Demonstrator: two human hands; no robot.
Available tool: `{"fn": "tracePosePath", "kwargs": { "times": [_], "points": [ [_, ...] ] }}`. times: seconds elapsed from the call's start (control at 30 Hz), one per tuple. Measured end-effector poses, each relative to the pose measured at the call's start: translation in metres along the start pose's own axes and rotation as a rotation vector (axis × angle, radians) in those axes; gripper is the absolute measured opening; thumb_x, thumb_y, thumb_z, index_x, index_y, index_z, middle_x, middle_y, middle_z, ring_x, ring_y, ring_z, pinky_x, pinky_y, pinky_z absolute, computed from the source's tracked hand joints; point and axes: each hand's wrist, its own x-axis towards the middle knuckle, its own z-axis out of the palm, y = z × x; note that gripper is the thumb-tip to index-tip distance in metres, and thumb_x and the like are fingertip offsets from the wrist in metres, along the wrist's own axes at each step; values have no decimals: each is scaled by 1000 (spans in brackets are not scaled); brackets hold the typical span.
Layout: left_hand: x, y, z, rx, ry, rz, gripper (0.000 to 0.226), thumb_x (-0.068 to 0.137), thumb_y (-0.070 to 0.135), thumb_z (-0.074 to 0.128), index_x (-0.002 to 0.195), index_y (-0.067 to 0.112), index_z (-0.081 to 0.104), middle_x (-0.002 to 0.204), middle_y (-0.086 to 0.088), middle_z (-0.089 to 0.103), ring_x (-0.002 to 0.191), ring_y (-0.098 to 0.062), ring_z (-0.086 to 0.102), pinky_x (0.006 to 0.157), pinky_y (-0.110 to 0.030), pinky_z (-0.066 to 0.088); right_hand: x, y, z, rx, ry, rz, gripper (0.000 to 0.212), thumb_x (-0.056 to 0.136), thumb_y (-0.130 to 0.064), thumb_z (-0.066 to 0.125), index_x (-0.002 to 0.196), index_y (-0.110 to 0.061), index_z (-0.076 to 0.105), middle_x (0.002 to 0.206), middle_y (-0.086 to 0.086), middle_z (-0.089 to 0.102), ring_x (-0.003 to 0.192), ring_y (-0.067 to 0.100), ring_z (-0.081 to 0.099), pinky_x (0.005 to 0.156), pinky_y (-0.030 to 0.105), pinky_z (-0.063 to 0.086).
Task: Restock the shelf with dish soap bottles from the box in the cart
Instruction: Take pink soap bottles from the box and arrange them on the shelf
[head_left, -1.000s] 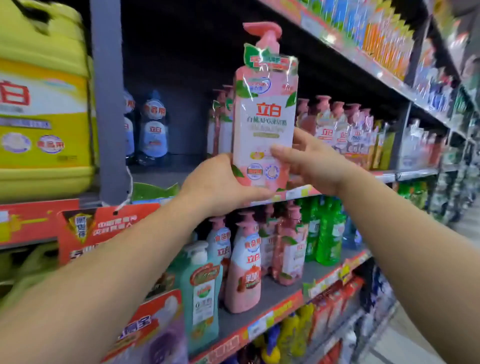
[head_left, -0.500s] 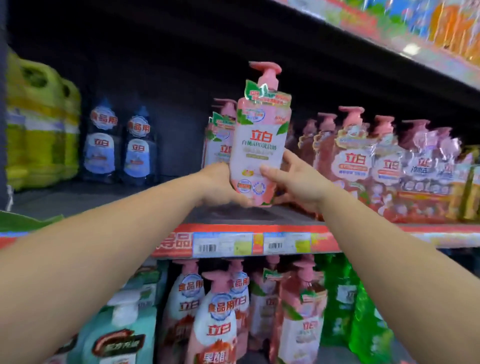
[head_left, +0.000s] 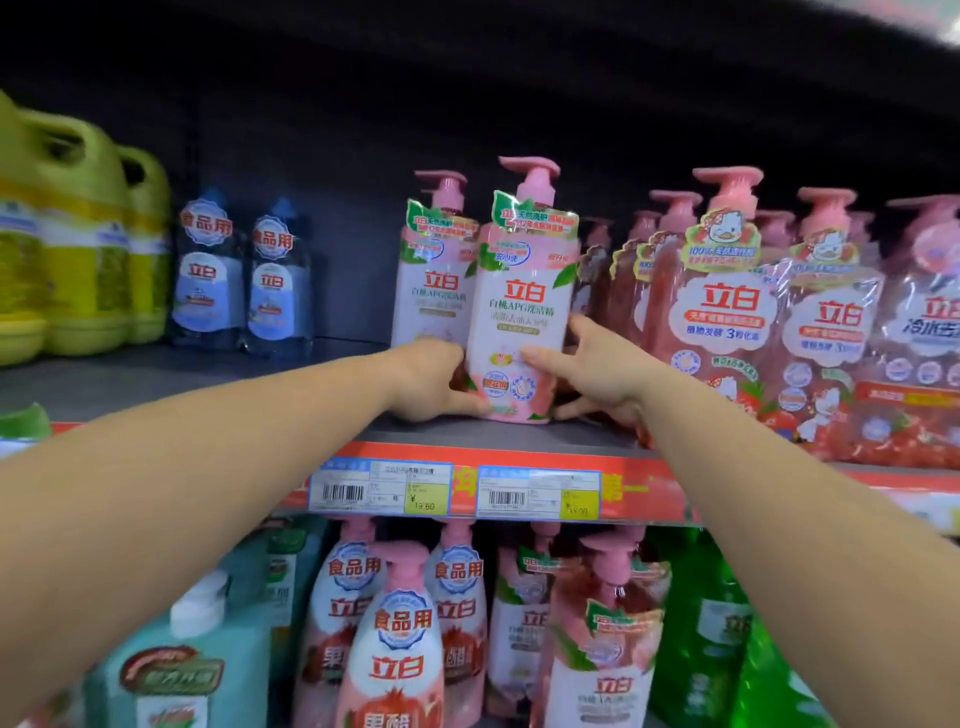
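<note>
The tall pink-and-white plastic pump bottle of dish soap (head_left: 522, 312), held up in the air half a second ago, is now standing with its base on the grey metal shelf (head_left: 218, 387), near the front edge. The left hand (head_left: 434, 382) and right hand (head_left: 592, 371) are still curling round its lower sides. A matching pink bottle (head_left: 434, 270) is standing just behind-left, so this placement is looking nearly complete; only letting go seems left.

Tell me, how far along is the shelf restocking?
One matching pink bottle already stands behind. The left hand and right hand hold the pink soap bottle, its base at the shelf. Bare shelf remains leftward; the box is out of view.
</note>
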Motion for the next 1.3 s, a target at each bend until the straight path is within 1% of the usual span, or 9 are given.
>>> {"fn": "tracePosePath", "kwargs": {
  "times": [0.1,0.2,0.3,0.5,0.6,0.73,0.87,1.03,1.3],
  "points": [
    [-8,4,-1,116,-138,-19,67,89,68,41,130,17,53,133,-6,57,118,-25,53,102,-34,41,4,-1,0,-33,17,15,48,90,-25,66,132,-25,42,124,-8,58,109,18,61,78,53,58],
    [-18,2,-7,66,-421,-59,97,75,85,25,153,27,21,161,4,18,147,-18,18,120,-41,13,10,-2,2,-50,26,52,42,92,-24,64,129,-25,44,124,-8,58,109,19,59,80,54,57],
    [-22,0,-7,37,-488,-111,98,77,85,21,155,28,2,163,8,-3,150,-16,-2,121,-47,-1,17,-4,7,-63,50,101,40,95,-24,60,132,-24,44,126,-5,57,108,22,58,77,52,56],
    [-22,1,-1,77,-455,-96,93,84,79,20,155,22,3,163,5,-2,150,-17,-1,121,-45,0,32,-3,12,-53,198,213,39,95,-18,59,131,-20,42,136,4,52,116,32,54,67,50,54],
    [-21,1,0,87,-451,-94,93,84,79,20,155,22,3,163,4,-1,150,-18,-1,121,-45,1,40,4,13,-36,227,247,30,89,-17,68,112,-18,49,131,8,56,115,30,56,68,47,55],
    [-23,5,-4,127,-442,-64,90,88,75,18,155,15,3,163,1,1,150,-19,1,121,-43,3,54,11,19,-86,227,240,61,75,-21,83,123,-17,47,125,4,60,110,25,60,63,38,57],
    [-25,8,-4,126,-434,-79,88,90,72,18,156,14,6,163,-1,4,150,-20,4,121,-39,3,60,12,22,-164,276,206,69,72,-28,85,127,-13,45,121,4,57,100,24,60,55,35,57],
    [-26,7,-4,106,-440,-94,89,88,75,18,156,18,5,163,1,3,150,-20,5,121,-41,3,61,16,25,-299,361,149,76,65,-41,87,122,-12,46,116,6,60,100,27,61,82,48,58],
    [-24,8,-2,89,-437,-92,86,90,73,20,156,21,4,163,3,2,150,-19,3,121,-40,2,61,19,25,-280,399,162,81,68,-37,86,128,-8,42,119,6,59,109,28,59,92,45,53]
  ]
}}
